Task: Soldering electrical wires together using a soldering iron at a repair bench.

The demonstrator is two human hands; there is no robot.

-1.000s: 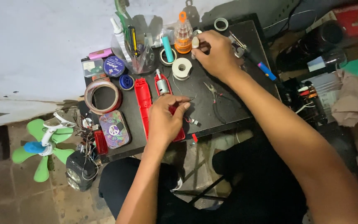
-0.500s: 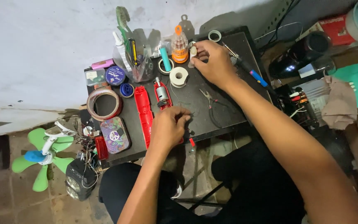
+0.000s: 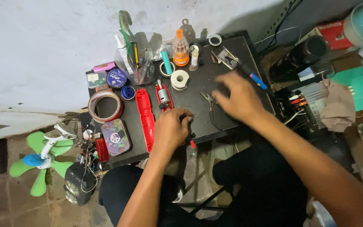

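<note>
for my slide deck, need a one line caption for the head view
Left hand rests on an opened red device on a cluttered black table while the blurred right hand hovers near pliers.

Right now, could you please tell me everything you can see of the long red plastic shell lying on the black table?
The long red plastic shell is a narrow, glossy casing half with rounded ends, lying flat and lengthwise on the black table, running from near the small blue round tin toward the table's near edge. It sits between the patterned oval tin and a second red half holding a small silver motor. The left hand rests just beside it; whether they touch is unclear.
</note>
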